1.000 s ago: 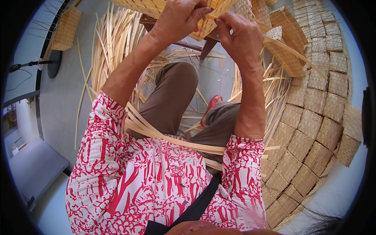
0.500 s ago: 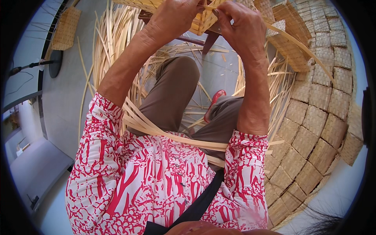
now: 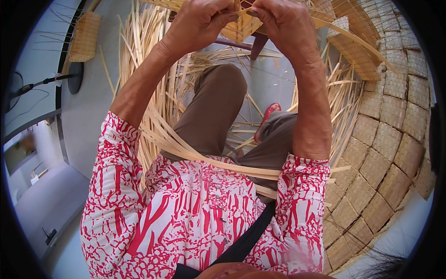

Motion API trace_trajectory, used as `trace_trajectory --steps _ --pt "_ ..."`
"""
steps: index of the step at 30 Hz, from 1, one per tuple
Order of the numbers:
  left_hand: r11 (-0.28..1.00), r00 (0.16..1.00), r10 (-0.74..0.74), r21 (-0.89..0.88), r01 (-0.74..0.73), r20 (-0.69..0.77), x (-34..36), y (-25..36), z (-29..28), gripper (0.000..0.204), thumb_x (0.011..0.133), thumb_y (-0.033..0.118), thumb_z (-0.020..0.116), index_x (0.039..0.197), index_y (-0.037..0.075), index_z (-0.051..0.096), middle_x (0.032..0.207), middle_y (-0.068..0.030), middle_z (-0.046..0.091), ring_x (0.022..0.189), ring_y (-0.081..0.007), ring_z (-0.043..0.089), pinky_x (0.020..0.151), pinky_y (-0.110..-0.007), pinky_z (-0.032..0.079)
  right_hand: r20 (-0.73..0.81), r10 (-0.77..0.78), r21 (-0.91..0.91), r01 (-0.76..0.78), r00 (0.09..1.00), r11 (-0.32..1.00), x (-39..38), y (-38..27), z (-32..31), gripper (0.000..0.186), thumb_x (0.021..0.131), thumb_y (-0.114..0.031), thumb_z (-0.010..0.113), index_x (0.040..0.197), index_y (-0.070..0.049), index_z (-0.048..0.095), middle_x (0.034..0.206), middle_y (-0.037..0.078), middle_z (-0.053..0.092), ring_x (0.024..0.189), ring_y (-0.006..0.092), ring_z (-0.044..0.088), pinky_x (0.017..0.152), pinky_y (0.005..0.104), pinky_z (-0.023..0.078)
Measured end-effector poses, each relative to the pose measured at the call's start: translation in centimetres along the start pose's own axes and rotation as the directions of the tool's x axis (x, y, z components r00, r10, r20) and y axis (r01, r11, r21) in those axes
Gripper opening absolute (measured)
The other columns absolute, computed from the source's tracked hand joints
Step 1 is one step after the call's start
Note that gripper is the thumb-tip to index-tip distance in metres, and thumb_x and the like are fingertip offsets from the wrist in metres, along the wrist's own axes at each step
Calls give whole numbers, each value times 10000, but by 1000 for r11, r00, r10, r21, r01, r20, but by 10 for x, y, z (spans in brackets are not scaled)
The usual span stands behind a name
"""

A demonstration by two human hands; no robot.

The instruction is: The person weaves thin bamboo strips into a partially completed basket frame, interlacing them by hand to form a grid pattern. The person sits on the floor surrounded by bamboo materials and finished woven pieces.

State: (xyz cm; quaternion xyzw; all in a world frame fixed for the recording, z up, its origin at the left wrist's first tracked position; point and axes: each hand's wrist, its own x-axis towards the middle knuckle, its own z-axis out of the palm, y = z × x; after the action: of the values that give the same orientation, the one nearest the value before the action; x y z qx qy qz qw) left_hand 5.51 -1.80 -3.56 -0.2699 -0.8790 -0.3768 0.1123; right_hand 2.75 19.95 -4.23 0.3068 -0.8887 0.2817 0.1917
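Both hands are raised at the top of the view, over a partly woven bamboo basket [image 3: 238, 33]. My left hand [image 3: 197, 24] pinches a thin bamboo strip [image 3: 243, 11] between thumb and finger. From the other side my right hand [image 3: 289, 29] pinches the same strip, its thumb close to the left one. The basket's corner points toward me under the hands, and its upper part runs out of the picture. A long loose strip [image 3: 357, 39] arcs out to the right of my right hand.
Bamboo strips [image 3: 158, 130] lie across my lap and spread over the floor on both sides. Finished-looking woven baskets [image 3: 355, 51] stand at the right, beside rows of stacked woven blocks [image 3: 390, 144]. Another basket [image 3: 85, 37] and a stand's round base [image 3: 75, 77] are at the left.
The whole scene has shifted slightly right in the picture. My left thumb now extends toward the right thumb along the strip, and both hands stay at the basket.
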Motion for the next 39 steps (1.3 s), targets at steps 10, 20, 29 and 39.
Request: trace_trajectory --steps 10,20,29,39 --pt "981 980 28 -194 11 198 -2 -8 -13 57 965 65 682 940 22 656 716 -43 664 557 -124 678 493 -279 520 61 -62 149 53 996 987 2 -7 -3 184 929 -236 682 861 -66 668 767 173 660 748 378 669 664 470 514" --pt "971 957 134 -227 -75 257 8 -19 -27 157 954 60 707 1060 0 608 835 -79 754 754 -160 768 639 -265 596 -15 -125 59 125 992 990 7 -3 -1 177 917 -264 702 850 -106 659 743 103 681 728 331 675 715 449 494" --pt "949 920 -268 -243 200 -288 -26 -2 3 94 894 55 770 938 -16 728 790 -50 656 629 -84 619 562 -248 481 -397 -252 -88 237 883 968 20 -29 1 154 837 -165 766 931 -106 659 801 101 677 783 305 658 810 431 468" --pt "896 954 -226 -427 125 -195 -27 -48 -18 93 901 52 776 937 -22 733 807 -27 654 688 -74 622 603 -235 497 243 578 970 -179 779 -167 3 -7 33 193 1081 -86 473 1206 -24 606 1119 134 704 1061 240 701 990 364 569"
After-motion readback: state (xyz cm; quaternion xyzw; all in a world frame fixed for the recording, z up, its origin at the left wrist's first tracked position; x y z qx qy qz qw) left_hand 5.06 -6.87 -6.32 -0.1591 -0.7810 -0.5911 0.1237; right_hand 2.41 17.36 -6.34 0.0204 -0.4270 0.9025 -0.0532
